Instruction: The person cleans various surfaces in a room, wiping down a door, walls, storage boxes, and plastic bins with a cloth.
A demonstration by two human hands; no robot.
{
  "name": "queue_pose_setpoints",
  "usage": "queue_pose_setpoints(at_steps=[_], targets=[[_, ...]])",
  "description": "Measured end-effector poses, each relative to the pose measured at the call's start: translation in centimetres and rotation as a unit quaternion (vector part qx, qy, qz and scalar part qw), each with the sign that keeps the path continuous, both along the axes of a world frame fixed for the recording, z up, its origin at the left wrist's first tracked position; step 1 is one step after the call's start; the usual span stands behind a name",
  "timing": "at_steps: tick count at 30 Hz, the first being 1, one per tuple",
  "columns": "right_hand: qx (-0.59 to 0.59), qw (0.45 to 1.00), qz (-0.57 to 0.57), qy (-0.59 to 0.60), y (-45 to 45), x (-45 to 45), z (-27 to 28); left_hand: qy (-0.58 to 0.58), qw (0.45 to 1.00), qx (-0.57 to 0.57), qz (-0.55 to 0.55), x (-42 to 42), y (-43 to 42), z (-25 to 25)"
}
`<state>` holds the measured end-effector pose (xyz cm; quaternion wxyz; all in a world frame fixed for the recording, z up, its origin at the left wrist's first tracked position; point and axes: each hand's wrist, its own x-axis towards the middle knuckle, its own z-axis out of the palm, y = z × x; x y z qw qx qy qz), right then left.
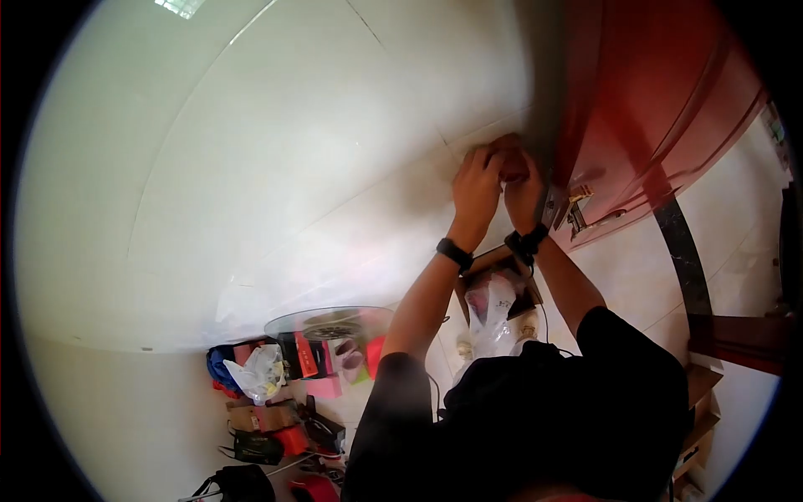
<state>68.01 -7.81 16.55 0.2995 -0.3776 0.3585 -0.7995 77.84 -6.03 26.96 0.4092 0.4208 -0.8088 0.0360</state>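
Observation:
Both of my hands are raised close together against the pale tiled wall (276,142), beside the red door (644,109). A small reddish-brown object (512,167) sits between them, its shape partly covered by my fingers. My left hand (477,188) holds its left side with bent fingers. On its right side, my right hand (524,197) has its fingers wrapped round it, near the door's edge. Each wrist wears a black band. The metal door handle (585,217) is to the right of my right hand.
Below my arms, an open cardboard box (529,297) holds a clear plastic bag (493,314). At the lower left are a round glass-topped table (288,318), a white plastic bag (259,374) and several boxes and bags. Wooden shelving (703,397) stands at the lower right.

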Motion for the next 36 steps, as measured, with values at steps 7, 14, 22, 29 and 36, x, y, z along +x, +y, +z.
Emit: queue_pose_setpoints(at_steps=[7,14,22,29,36], targets=[[0.021,0.988,-0.012,-0.155,-2.3,1.6,0.6,-0.025,0.999,-0.03,-0.011,-3.0,-2.3,1.5],[0.158,0.95,-0.153,0.221,1.6,2.6,-5.9,-0.058,0.995,0.078,0.032,0.5,-0.3,-7.5],[0.022,0.956,-0.154,0.248,0.9,1.7,1.6,-0.012,0.998,0.046,0.033,1.8,0.4,-0.7],[-0.073,0.944,-0.149,0.285,0.9,3.7,12.2,0.086,0.992,-0.084,0.044,4.6,0.8,5.2],[-0.059,0.929,-0.051,0.362,2.8,9.6,10.0,0.122,0.984,-0.047,0.122,11.8,3.8,0.8]])
